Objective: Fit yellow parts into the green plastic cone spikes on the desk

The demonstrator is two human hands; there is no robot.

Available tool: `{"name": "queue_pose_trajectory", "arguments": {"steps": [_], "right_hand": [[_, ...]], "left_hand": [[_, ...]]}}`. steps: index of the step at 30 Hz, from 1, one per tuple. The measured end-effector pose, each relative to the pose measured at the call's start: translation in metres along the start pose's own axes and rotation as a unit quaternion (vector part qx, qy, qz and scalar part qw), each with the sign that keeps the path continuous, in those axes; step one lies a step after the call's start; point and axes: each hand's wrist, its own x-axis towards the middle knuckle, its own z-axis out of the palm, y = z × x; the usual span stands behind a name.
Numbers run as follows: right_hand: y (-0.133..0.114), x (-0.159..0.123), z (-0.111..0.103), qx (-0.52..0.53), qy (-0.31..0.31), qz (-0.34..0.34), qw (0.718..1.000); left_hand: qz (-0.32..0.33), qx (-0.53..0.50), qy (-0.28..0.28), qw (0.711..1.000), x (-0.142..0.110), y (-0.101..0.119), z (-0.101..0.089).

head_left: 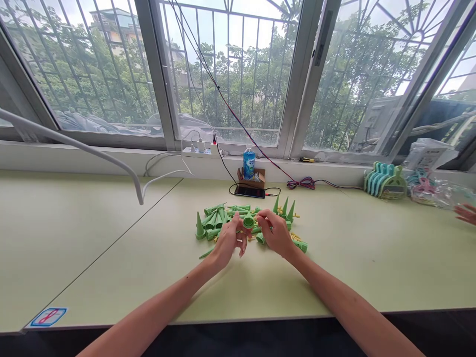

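Note:
My left hand is closed on a green plastic watering spike, its round open end turned toward me. Right beside that end, my right hand has its thumb and fingers pinched together; what lies between them is too small to make out. Around and behind both hands spreads a pile of green plastic spikes, most lying on their sides. Several pointed spikes stand upright at the back right of the pile. Small yellow pieces lie scattered among the green parts, partly hidden by my hands.
Behind the pile lie a phone on a cable and a small cardboard box with a blue bottle. Coiled wire and green-blue plastic items sit farther right. Another person's hand shows at the right edge. A white tube crosses the left.

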Motion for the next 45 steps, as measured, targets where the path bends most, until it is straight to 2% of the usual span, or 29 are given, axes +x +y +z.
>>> {"name": "queue_pose_trajectory", "arguments": {"steps": [6, 15, 29, 37, 45], "right_hand": [[-0.002, 0.000, 0.000, 0.017, -0.019, -0.016, 1.000], [0.001, 0.000, -0.001, 0.022, -0.030, 0.001, 0.999], [0.002, 0.001, -0.003, -0.007, -0.030, 0.002, 1.000], [0.001, 0.001, -0.004, -0.024, -0.028, -0.001, 0.999], [0.002, 0.001, -0.004, -0.020, -0.032, 0.001, 0.999]], "left_hand": [[-0.014, -0.020, -0.017, 1.000, -0.003, 0.003, 0.002], [0.009, 0.023, -0.032, 0.999, -0.003, 0.001, 0.000], [0.076, 0.148, -0.019, 0.986, -0.007, 0.003, 0.001], [0.099, 0.159, -0.010, 0.982, -0.010, 0.005, 0.004], [0.116, 0.184, 0.008, 0.976, -0.005, -0.007, -0.001]]}}
